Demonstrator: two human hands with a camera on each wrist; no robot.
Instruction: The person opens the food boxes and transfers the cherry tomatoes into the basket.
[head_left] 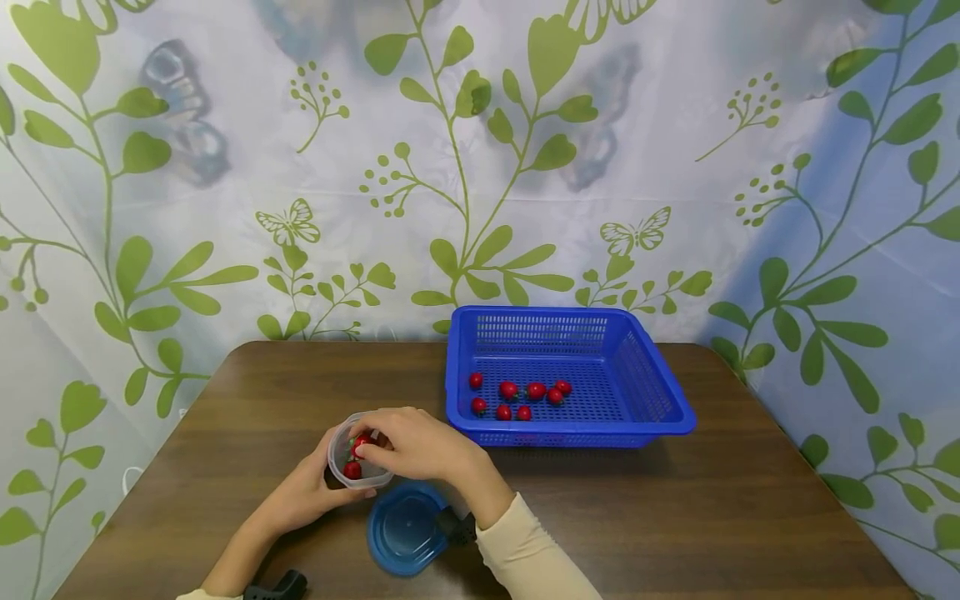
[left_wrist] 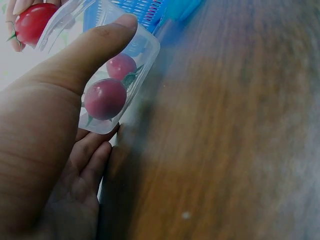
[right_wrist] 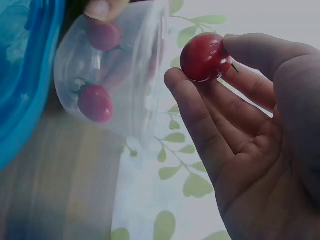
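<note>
My left hand [head_left: 303,493] grips a clear plastic container [left_wrist: 145,47], thumb along one side and fingers round the other. Small red cherry tomatoes [right_wrist: 95,103] with green stems lie in the bottom, seen through the wall in both wrist views. Over the container's opening, my right hand [head_left: 423,444] pinches another cherry tomato [right_wrist: 204,57] between thumb and fingers. In the right wrist view that tomato is just outside the rim. A round blue lid [head_left: 405,533] lies on the table below the right forearm, close to the container.
A blue plastic basket [head_left: 573,428] stands toward the back right of the wooden table [head_left: 675,517], with several cherry tomatoes [head_left: 536,391] on its floor. Patterned cloth [head_left: 480,167] with leaves and butterflies hangs behind the table.
</note>
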